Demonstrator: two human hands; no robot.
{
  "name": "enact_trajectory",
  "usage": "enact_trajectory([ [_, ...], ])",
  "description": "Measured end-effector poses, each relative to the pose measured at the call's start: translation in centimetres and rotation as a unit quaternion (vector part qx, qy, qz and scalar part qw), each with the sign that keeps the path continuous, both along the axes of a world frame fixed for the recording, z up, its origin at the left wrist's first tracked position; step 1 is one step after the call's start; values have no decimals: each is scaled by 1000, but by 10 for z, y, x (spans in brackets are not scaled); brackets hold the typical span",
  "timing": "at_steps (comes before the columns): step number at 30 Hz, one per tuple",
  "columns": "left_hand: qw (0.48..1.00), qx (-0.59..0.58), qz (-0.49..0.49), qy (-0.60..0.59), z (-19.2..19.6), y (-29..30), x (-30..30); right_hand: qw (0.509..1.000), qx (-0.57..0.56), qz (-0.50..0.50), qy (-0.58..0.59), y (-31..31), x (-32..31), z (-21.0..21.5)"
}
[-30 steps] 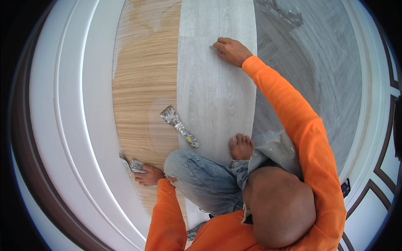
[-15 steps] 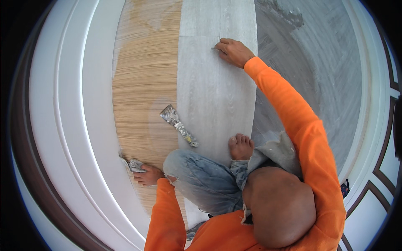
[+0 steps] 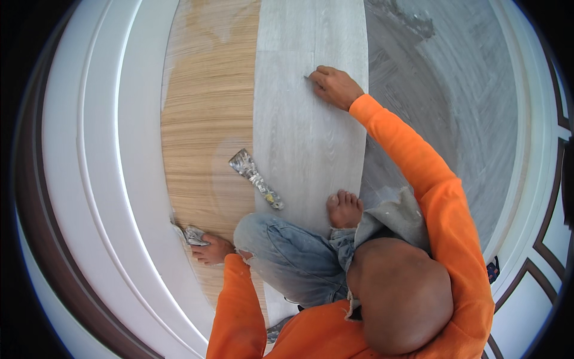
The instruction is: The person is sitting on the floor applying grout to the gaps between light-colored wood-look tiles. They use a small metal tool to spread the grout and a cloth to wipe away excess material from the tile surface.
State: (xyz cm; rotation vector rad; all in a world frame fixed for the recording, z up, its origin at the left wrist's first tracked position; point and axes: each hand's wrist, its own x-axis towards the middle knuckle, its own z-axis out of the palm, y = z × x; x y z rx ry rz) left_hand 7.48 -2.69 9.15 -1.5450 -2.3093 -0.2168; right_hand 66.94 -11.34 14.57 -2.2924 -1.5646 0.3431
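Note:
My right hand [image 3: 336, 87] reaches far forward and presses, fingers curled, on a pale grey wood-grain floor plank [image 3: 305, 137]. A small dark tip shows at its fingertips; whether it holds something is unclear. My left hand [image 3: 210, 249] rests low on the tan wood-grain floor strip [image 3: 206, 125], closed on a crumpled grey rag [image 3: 192, 234] at the white baseboard's edge. A putty knife [image 3: 256, 178] smeared with adhesive lies between the hands, across the seam of the tan and grey surfaces. I squat in jeans with a bare foot [image 3: 344, 209] on the grey plank.
White moulded wall panelling [image 3: 113, 179] curves along the left. Right of the plank lies grey floor [image 3: 442, 102] combed with adhesive ridges, a clump of it at the far top. More white trim with dark lines [image 3: 538, 239] runs on the right.
My right hand has slid a little toward me along the grey plank. The left hand, the rag and the putty knife stay where they were.

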Motion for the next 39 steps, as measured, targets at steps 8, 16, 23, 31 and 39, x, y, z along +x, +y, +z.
enact_trajectory([
  [8, 1000, -14, -4, -10, 0, -3, 9, 1000, 8, -20, 13, -9, 1, -7],
  [16, 999, -22, 9, -28, 2, -3, 11, 999, 26, -26, 15, -9, 0, -8],
  [23, 1000, -4, -2, -9, -4, -2, 6, 999, 32, -19, 24, -6, -2, -7],
  [31, 1000, -11, 0, -18, 0, -4, 10, 999, -2, -18, 32, -2, 1, 2],
  [39, 999, -29, 4, -13, 1, -3, 10, 1000, -2, -22, 9, -3, 10, -1],
])
